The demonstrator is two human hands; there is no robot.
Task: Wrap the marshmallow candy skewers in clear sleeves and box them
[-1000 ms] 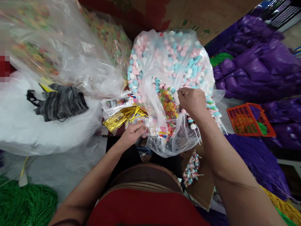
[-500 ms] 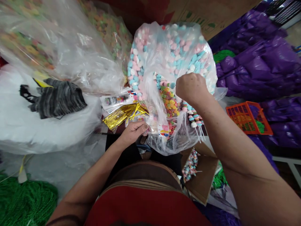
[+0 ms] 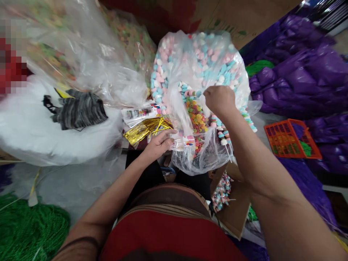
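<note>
My right hand (image 3: 220,99) is closed in a fist above the big bag of marshmallows (image 3: 201,54). A candy skewer (image 3: 190,92) of pink, blue and white marshmallows sticks out from its left side; the stick is hidden in the fist. Lower and to the left, my left hand (image 3: 160,145) pinches the edge of a clear printed candy wrapper (image 3: 186,140) between thumb and fingers. Colourful gummy rings (image 3: 197,114) lie in clear plastic between the hands. Several finished skewers (image 3: 224,136) rest under my right forearm, their white sticks pointing down.
Gold twist ties (image 3: 144,130) and printed wrappers (image 3: 141,113) lie left of my left hand. Further left are a grey striped sleeve (image 3: 84,108) and large gummy bags (image 3: 119,61). A cardboard box (image 3: 236,206) with wrapped skewers stands below; an orange basket (image 3: 282,139) is right.
My left hand has moved up slightly, its fingers more extended along the wrapper. My right hand stays nearly in place with the skewer. The view has shifted a little.
</note>
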